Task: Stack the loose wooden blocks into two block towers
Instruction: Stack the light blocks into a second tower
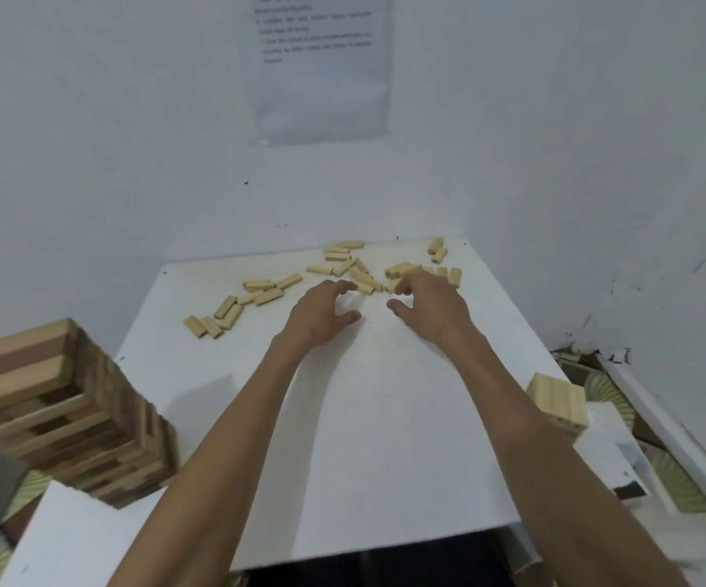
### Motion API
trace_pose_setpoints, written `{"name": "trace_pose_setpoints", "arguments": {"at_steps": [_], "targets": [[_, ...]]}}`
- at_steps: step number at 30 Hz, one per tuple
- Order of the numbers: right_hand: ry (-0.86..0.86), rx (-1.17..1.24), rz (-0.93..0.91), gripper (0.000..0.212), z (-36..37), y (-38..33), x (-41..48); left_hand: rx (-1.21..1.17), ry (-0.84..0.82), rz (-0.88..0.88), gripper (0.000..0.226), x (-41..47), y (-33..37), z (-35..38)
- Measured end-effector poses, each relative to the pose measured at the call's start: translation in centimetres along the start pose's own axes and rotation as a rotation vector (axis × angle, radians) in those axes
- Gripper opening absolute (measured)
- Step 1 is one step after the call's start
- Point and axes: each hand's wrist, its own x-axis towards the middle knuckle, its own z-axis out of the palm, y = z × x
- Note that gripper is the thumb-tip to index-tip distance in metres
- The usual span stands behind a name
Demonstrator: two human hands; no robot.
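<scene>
Loose wooden blocks (337,257) lie scattered flat on the white bench (385,417), beyond and right of the tall block tower (67,408); no box or tray holds them. Left hand (321,311) and right hand (427,302) hover at the scatter, fingers arched, thumbs apart, gripping nothing, probably to rake blocks nearer for stacking

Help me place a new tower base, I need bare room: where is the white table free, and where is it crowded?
Free: the broad near half of the white table, between the tall tower at left and the small stack at right. Crowded: the far strip, where loose blocks lie scattered.
</scene>
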Motion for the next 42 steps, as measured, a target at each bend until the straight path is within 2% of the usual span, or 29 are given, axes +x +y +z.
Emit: {"name": "trace_pose_setpoints", "arguments": {"at_steps": [5,8,11,15,18,21,26,30,35,42], "targets": [[0.015,-0.078,0.03,0.041,3.6,1.4,3.8,0.167,0.05,0.077,0.054,4.0,-0.1,2.0],[0.013,-0.129,0.042,0.039,4.6,2.2,4.8,0.283,0.091,0.18,0.04,4.8,-0.1,2.9],[0.02,-0.154,0.021,0.05,4.6,2.2,5.4,0.33,0.101,0.243,0.031,5.5,-0.4,2.6],[0.043,-0.258,-0.028,0.037,4.4,1.9,5.3,0.497,0.105,0.218,0.025,6.0,-0.3,1.7],[-0.032,-0.274,0.015,0.028,4.6,1.5,4.3,0.567,0.041,0.166,0.025,5.3,0.3,1.4],[-0.058,-0.244,0.055,0.029,4.5,1.0,2.3,0.449,-0.021,0.078,0.029,4.2,1.1,1.2],[0.056,-0.148,0.049,0.028,4.0,-0.2,-3.0,0.188,-0.003,0.009,0.05,-0.5,1.3,0.4],[0.047,-0.136,-0.033,0.027,3.2,-0.7,-8.3,0.014,0.077,0.024,0.041,-6.3,1.0,0.3],[-0.058,-0.11,-0.239,0.025,2.6,-0.2,-14.5,-0.127,0.122,0.007,0.029,-13.5,0.9,0.8],[0.018,0.068,-0.307,0.029,3.9,0.8,-17.9,-0.213,0.235,-0.024,0.02,-17.6,2.0,2.2]]}}
